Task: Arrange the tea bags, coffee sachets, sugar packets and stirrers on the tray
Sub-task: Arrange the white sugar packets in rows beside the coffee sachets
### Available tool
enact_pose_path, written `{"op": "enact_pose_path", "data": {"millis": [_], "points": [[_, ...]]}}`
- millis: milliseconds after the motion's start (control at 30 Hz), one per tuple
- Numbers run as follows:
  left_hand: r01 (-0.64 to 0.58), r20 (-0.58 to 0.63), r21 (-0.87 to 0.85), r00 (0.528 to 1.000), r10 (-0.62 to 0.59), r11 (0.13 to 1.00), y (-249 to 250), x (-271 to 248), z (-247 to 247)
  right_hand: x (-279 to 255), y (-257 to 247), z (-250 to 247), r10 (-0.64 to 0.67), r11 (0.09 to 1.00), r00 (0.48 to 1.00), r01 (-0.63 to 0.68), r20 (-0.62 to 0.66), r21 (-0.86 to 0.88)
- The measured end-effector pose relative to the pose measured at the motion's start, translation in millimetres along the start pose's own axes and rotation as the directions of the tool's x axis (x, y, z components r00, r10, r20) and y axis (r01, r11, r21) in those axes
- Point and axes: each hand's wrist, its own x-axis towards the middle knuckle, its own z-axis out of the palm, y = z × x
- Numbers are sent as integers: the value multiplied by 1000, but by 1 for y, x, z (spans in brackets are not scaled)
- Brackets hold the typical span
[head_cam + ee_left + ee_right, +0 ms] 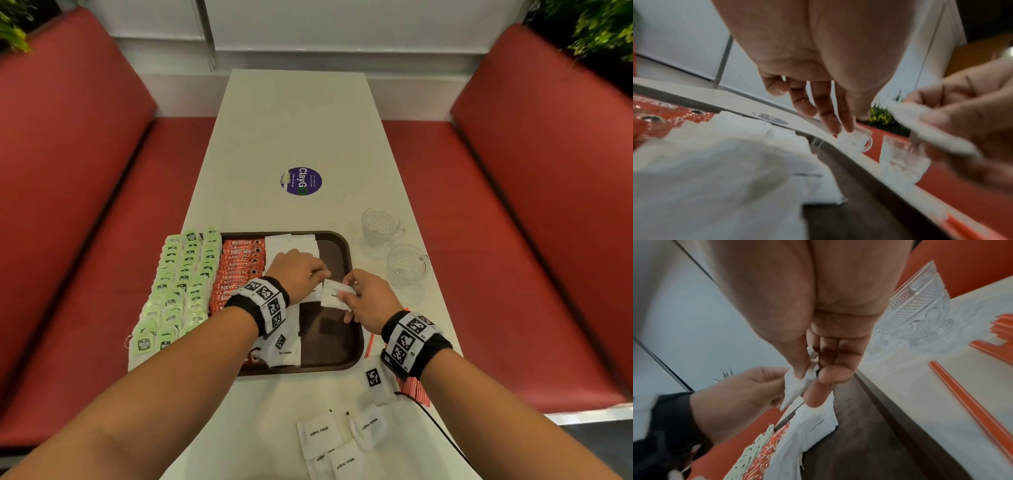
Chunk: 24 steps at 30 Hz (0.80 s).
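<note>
Nearest me, loose sugar packets (320, 434) lie on the table. Over the brown tray (356, 346), the right hand (368, 301) pinches one white sugar packet (334, 297) between thumb and fingers, just right of the sugar row (291, 248). The left hand (296, 275), fingers relaxed and empty, hovers just beside it, nearer that row.
</note>
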Motion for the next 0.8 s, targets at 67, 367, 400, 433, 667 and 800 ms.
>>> {"op": "enact_pose_path", "data": {"millis": [67,367,400,433,667,800], "points": [[-23,-15,-236,1000,20,971,4,-6,-8,0,-1,1,-3,999,1000,3,-5,34],[64,-63,-287,994,-86,956,-5,-12,-7,-4,7,1,-40,996,998,37,-44,-78],[107,-79,-274,988,-133,956,-8,-11,-5,-6,10,1,-43,994,999,39,-31,-104],[145,-73,-251,983,-168,957,-10,-10,-2,-9,13,0,-51,990,999,48,-19,-134],[180,152,54,971,-187,982,-5,-5,18,-41,29,-6,-91,919,970,168,225,-356],[185,114,200,971,-210,962,-8,-4,15,-59,40,-6,-64,866,935,225,348,-446]]}}
